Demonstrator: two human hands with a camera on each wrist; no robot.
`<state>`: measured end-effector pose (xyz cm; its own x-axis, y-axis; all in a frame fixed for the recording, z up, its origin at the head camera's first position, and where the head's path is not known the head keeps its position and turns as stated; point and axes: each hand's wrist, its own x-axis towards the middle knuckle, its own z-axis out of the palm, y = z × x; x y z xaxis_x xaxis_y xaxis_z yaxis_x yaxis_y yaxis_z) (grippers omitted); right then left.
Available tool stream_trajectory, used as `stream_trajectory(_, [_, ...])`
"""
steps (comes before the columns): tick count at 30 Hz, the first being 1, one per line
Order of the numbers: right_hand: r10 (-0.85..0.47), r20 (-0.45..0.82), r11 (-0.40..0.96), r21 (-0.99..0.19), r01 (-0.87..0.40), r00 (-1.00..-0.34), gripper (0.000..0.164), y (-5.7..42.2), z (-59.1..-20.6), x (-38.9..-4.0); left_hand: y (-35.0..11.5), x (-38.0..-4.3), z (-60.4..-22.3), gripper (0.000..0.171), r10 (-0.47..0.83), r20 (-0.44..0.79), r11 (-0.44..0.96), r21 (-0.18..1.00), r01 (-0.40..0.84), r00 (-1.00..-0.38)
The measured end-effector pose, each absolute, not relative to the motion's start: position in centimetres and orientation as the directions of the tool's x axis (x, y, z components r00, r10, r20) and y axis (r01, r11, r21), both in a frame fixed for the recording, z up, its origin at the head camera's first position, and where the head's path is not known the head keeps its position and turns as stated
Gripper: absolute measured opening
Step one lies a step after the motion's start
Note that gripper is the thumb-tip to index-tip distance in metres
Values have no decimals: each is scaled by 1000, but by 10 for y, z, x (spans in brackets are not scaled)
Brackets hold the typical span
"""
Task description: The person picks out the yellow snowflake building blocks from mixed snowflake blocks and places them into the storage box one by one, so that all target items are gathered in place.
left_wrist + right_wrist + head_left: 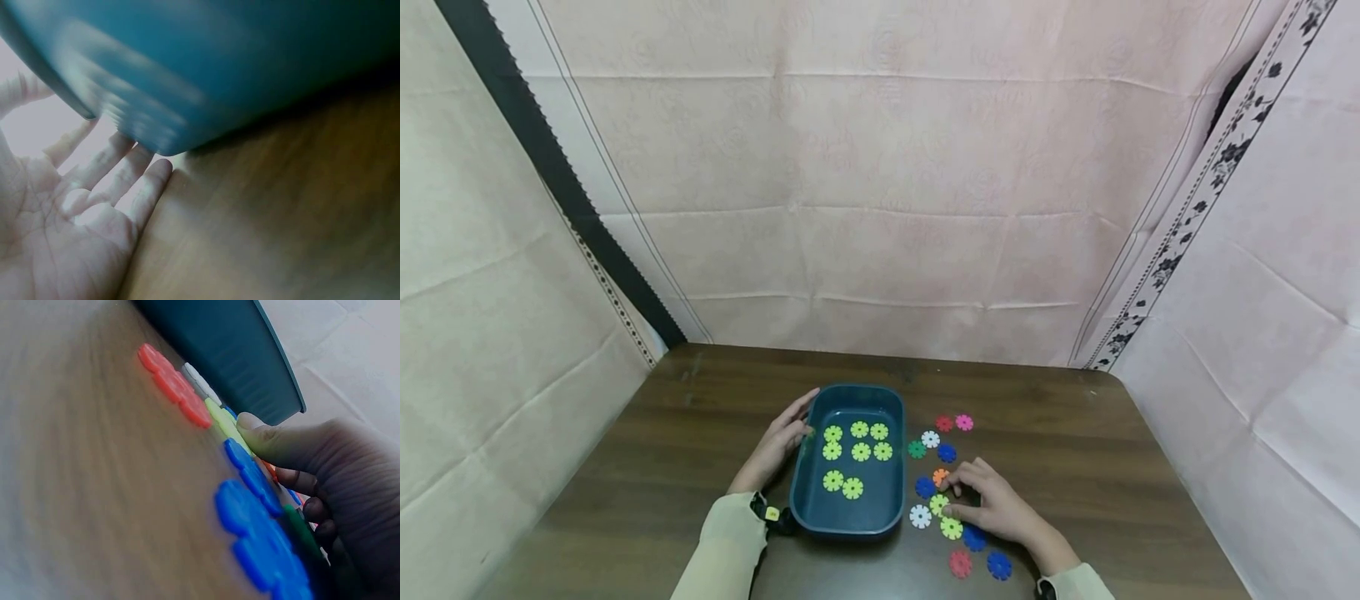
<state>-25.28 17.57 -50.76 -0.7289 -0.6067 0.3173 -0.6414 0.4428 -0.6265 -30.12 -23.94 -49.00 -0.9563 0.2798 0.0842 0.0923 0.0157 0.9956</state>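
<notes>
A dark blue-green plastic tray [847,521] stands on the table and holds several yellow-green notched interlocking discs [861,452]. My left hand [777,443] rests along the tray's left side, its fingers fairly straight against the outer wall in the left wrist view. Right of the tray, my right hand [992,502] is low over loose discs. Its thumb [259,434] touches a yellow-green disc [938,504], while the bent index finger is near an orange disc [940,477]. Thumb and index are apart. Another yellow-green disc [951,528] lies just below the thumb.
Beside the tray lie blue discs [999,566], white discs [921,517], red discs [960,564], a green disc [917,450] and a pink disc [964,422]. The brown wooden table [1075,467] is enclosed by pale cloth [880,167] at the back and sides.
</notes>
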Motion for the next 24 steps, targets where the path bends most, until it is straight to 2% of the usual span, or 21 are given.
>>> stream_trajectory(24, [-628,310,409,-649,-642,-714,23,176,-508,-254,-239,-302,-490,61,273,80,22,996,89,-959])
